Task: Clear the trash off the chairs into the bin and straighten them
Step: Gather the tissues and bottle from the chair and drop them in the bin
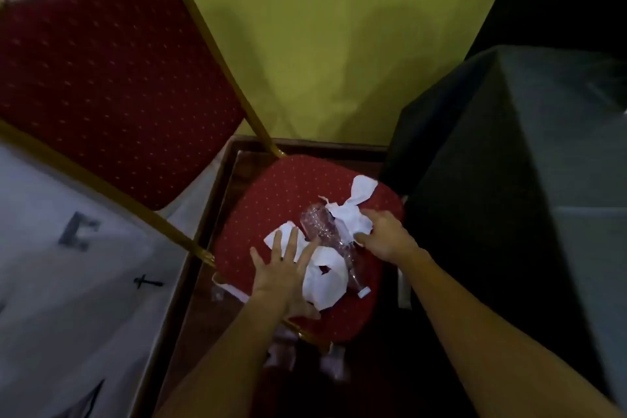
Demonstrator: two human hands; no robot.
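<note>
Head view, looking steeply down.

- Gold-framed red chair (291, 200), dotted upholstery. Seat sits centre frame. Backrest (112, 85) rises to the upper left and is blurred at its top.
- Trash is all on the seat, toward its front and right side.
- Crushed clear plastic bottle (320, 227) lies diagonally. Its body is toward the middle of the seat, and its white cap (364, 292) points to the front right edge.
- Upper paper scrap (353, 210), white and torn, lies just right of the bottle body and touches it. One strip trails toward the seat's right edge.
- Lower paper sheet (329, 288), white with a torn hole, lies to the left of the bottle neck and reaches close to the front edge.
- Left hand (285, 268): palm down, fingers straight and spread, resting flat on the lower paper sheet. Fingertips are close to the bottle body. It grasps nothing.
- Right hand (383, 234): at the right side of the seat. Fingers and thumb are curled round the near edge of the upper paper scrap, just beside the bottle. The grip looks closed on the paper, though blur softens the detail.

Surroundings:
- Yellow-green wall (339, 44) behind the chair.
- Black draped cloth (509, 180) close on the right.
- White sheet with dark lettering (78, 231) on the left.
- Dark brown floor (210, 214) under the seat.
</note>
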